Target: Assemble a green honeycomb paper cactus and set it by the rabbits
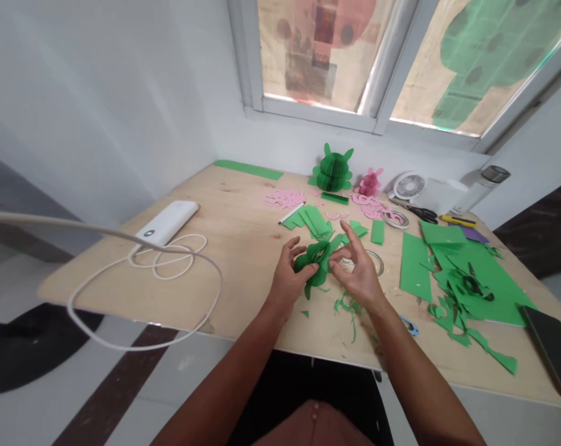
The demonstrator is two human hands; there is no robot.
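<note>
Between my hands, above the table's front middle, is a green paper cutout (314, 257) made of several layered, lobed sheets. My left hand (290, 272) grips its left side, with the thumb across the front. My right hand (355, 266) pinches the right edge between thumb and a finger, while the index finger points up. Just behind lie green paper strips (315, 218). Thin green offcuts (348, 303) are scattered below my right hand. A roll of tape (377, 262) is partly hidden behind that hand.
At the back stand a green paper figure (332, 170), a pink one (370, 184) and a small fan (408, 186). Green sheets (489, 279), black scissors (422, 214) and a phone (552, 350) lie right. A white power bank (169, 223) with a looping cable (220, 279) is left.
</note>
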